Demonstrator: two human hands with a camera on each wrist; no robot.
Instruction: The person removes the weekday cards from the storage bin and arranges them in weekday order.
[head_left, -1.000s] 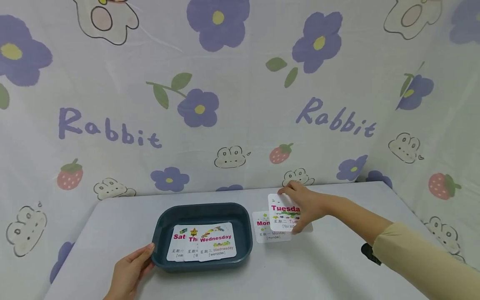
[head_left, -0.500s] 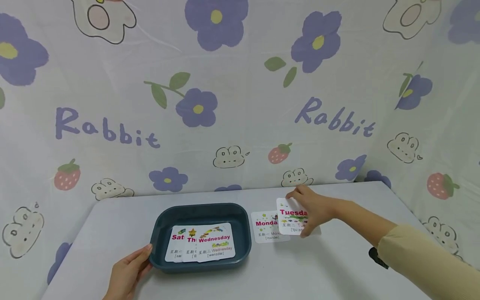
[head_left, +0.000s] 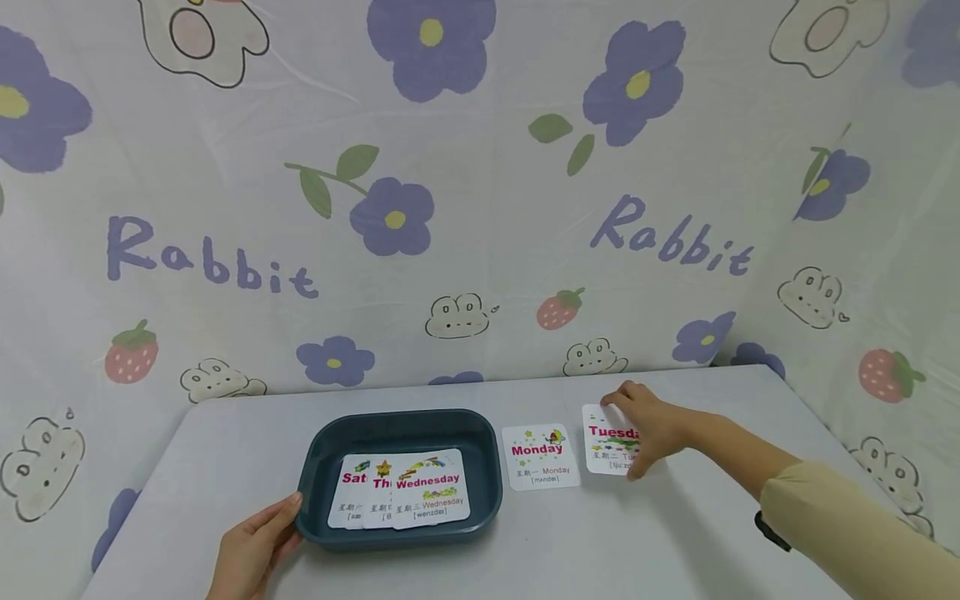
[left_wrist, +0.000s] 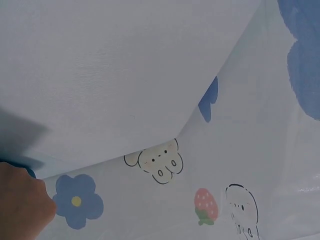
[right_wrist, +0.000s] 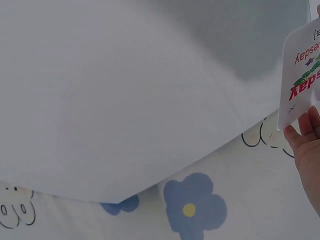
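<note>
My right hand (head_left: 654, 427) holds a white "Tuesday" flashcard (head_left: 600, 440) by its top and bottom edges, and covers the card's right part. In the right wrist view the flashcard (right_wrist: 300, 75) shows at the right edge, partly cut off, with fingertips (right_wrist: 295, 137) at its edge. Left of it a "Monday" flashcard (head_left: 542, 458) lies face up on the table. With its thumb at the rim, my left hand (head_left: 255, 542) grips the left side of a dark blue-green tray (head_left: 401, 537). Inside the tray overlap a Wednesday flashcard (head_left: 431, 490) and two partly covered ones.
The white table (head_left: 570, 550) ends at the back against a curtain (head_left: 480, 208) printed with flowers, rabbits and strawberries. On the right wrist sits a dark band (head_left: 772, 532), just below the sleeve.
My right hand has moved the Tuesday flashcard right and lower, off the Monday flashcard, which now shows whole. The left hand stays on the tray.
</note>
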